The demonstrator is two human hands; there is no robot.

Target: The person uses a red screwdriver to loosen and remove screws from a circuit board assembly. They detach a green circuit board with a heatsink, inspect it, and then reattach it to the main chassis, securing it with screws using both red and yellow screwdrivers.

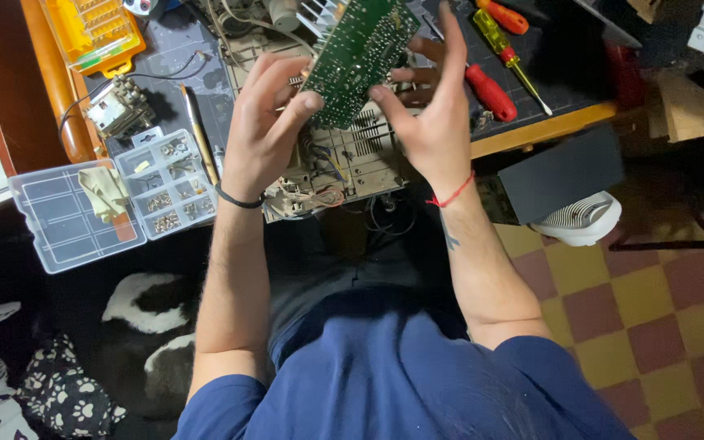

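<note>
Over the open beige chassis (pixel 344 167) on the workbench, a green circuit board (pixel 358 53) is held tilted. The left hand (pixel 266 122) and right hand (pixel 433 106) pinch its lower edge with curled fingers, red screwdrivers (pixel 490 91) lying just beside.

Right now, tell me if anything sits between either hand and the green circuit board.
Nothing does. The left hand and right hand both hold the green circuit board directly by its edges, above the open beige chassis.

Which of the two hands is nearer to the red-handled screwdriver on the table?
Right. The right hand is just beside the red-handled screwdriver, gripping the green circuit board; the left hand grips the board's far side.
</note>
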